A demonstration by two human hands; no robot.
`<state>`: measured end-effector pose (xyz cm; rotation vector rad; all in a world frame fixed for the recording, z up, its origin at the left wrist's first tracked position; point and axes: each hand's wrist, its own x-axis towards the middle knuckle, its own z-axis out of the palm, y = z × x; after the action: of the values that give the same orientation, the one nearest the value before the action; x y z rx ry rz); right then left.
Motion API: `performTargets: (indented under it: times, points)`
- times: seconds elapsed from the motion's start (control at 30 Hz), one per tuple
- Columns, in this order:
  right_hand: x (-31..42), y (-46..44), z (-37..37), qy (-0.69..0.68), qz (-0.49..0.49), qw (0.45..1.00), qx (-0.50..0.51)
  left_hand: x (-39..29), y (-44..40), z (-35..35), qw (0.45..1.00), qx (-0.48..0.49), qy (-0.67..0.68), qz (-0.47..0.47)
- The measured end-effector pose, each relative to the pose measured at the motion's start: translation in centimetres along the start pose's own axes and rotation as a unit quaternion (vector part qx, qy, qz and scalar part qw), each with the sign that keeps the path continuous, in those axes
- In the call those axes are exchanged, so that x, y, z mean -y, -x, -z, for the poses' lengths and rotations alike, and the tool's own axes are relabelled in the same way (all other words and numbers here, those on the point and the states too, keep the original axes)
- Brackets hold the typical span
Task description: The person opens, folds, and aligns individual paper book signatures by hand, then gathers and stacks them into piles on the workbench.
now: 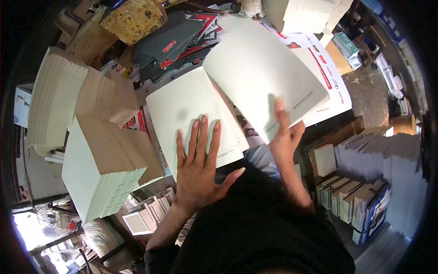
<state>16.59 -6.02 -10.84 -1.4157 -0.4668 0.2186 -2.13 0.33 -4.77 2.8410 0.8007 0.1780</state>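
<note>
Under my left hand is a white book block of unbound pages; the palm lies flat on its lower part with the fingers stretched and the thumb out to the side. My right hand grips another white book block at its lower edge, thumb on top and fingers underneath. This second block is tilted, and its left side meets the upper corner of the first. Small printed lines show near the lower edges of both. The fingers beneath the right block are partly hidden.
Tall stacks of book blocks rise on the left. Dark grey and red covers lie in a loose pile behind. A printed sheet covers the table at right. More books stand low on the right, beside piled paper.
</note>
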Motion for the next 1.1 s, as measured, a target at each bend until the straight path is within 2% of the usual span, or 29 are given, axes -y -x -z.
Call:
performTargets:
  times: [0.07, 0.1, 0.13, 0.17, 0.2, 0.23, 0.27, 0.37, 0.4, 0.47, 0.5, 0.53, 0.6, 0.63, 0.7, 0.73, 0.77, 0.8, 0.83, 0.87, 0.9, 0.93, 1.0, 1.03, 1.1]
  points:
    - [0.2, -0.8, 0.5, -0.072, -0.039, 0.997, 0.003, 0.2, 0.2, 0.2, 1.0, 0.007, -0.001, -0.017]
    - [1.5, -0.7, 1.3, 0.046, -0.042, 0.997, 0.044, 0.4, 0.3, 0.3, 1.0, 0.002, -0.003, -0.016]
    - [2.3, -0.6, 1.1, 0.043, -0.038, 0.997, 0.044, 0.9, 0.5, 0.4, 0.998, -0.025, 0.064, 0.008]
    - [2.8, -0.2, 0.7, 0.035, 0.053, 0.997, 0.035, 1.4, 1.0, 0.3, 0.99, -0.048, 0.132, 0.031]
    - [3.3, 0.1, 0.3, 0.027, 0.141, 0.989, 0.025, 2.4, 1.6, -0.4, 0.975, -0.119, 0.182, 0.038]
    - [3.6, -0.1, -0.2, -0.001, 0.186, 0.982, 0.01, 2.8, 1.9, -1.0, 0.974, -0.139, 0.154, 0.095]
    - [3.8, 0.0, -0.3, -0.002, 0.186, 0.982, 0.013, 3.1, 2.2, -1.4, 0.967, -0.16, 0.126, 0.154]
    - [4.1, -0.5, -1.3, -0.024, 0.19, 0.979, -0.065, 3.5, 2.5, -2.4, 0.95, -0.157, 0.199, 0.18]
    - [4.3, -1.0, -1.5, -0.025, 0.192, 0.979, -0.062, 3.6, 2.6, -2.4, 0.949, -0.16, 0.199, 0.182]
    - [5.1, -1.9, -0.9, -0.072, 0.084, 0.988, -0.104, 3.6, 2.6, -2.5, 0.949, -0.167, 0.198, 0.179]
    - [5.4, -2.1, -0.4, -0.044, 0.086, 0.988, -0.122, 3.5, 2.6, -2.4, 0.948, -0.171, 0.202, 0.177]
    - [5.4, -2.4, -0.2, -0.043, 0.091, 0.987, -0.122, 3.2, 2.6, -2.2, 0.947, -0.162, 0.2, 0.193]
    - [5.3, -3.1, 0.1, -0.068, 0.233, 0.955, -0.169, 2.7, 2.5, -1.8, 0.945, -0.156, 0.201, 0.204]
    - [6.2, -2.2, 0.8, -0.018, 0.203, 0.969, -0.137, 2.3, 2.6, -1.7, 0.956, -0.131, 0.182, 0.188]
    - [-2.1, 0.1, 4.2, -0.079, 0.096, 0.985, -0.123, 1.9, 3.0, -1.8, 0.968, -0.1, 0.166, 0.158]
    - [3.5, 0.9, 2.8, 0.107, 0.233, 0.965, 0.053, 2.1, 3.3, -1.9, 0.969, -0.093, 0.169, 0.155]
    - [6.5, 1.4, 2.4, 0.276, 0.281, 0.894, 0.215, 2.4, 3.5, -1.8, 0.969, -0.087, 0.172, 0.152]
    - [9.5, 1.9, 1.9, 0.381, 0.352, 0.772, 0.366, 2.8, 3.5, -1.9, 0.971, -0.083, 0.174, 0.142]
    - [7.8, 3.1, 1.4, 0.412, 0.362, 0.729, 0.41, 3.3, 3.6, -2.2, 0.905, -0.204, 0.325, 0.182]
    - [5.7, 4.3, 1.4, 0.424, 0.338, 0.705, 0.457, 3.8, 3.8, -2.3, 0.8, -0.314, 0.463, 0.216]
    - [6.3, 4.3, 1.6, 0.395, 0.297, 0.726, 0.477, 4.8, 4.7, -2.0, 0.803, -0.307, 0.466, 0.21]
    - [7.0, 4.3, 1.9, 0.364, 0.257, 0.744, 0.497, 5.7, 5.6, -1.1, 0.834, -0.292, 0.45, 0.13]
    - [7.0, 2.9, 2.6, 0.323, 0.245, 0.754, 0.517, 5.3, 5.9, -0.3, 0.858, -0.275, 0.43, 0.05]
    - [6.9, 2.0, 2.9, 0.274, 0.237, 0.761, 0.538, 3.8, 5.0, 0.6, 0.946, -0.195, 0.259, 0.001]
    - [6.9, -0.3, 4.2, 0.25, 0.199, 0.771, 0.552, 2.6, 3.4, 0.1, 0.992, -0.079, 0.075, -0.069]
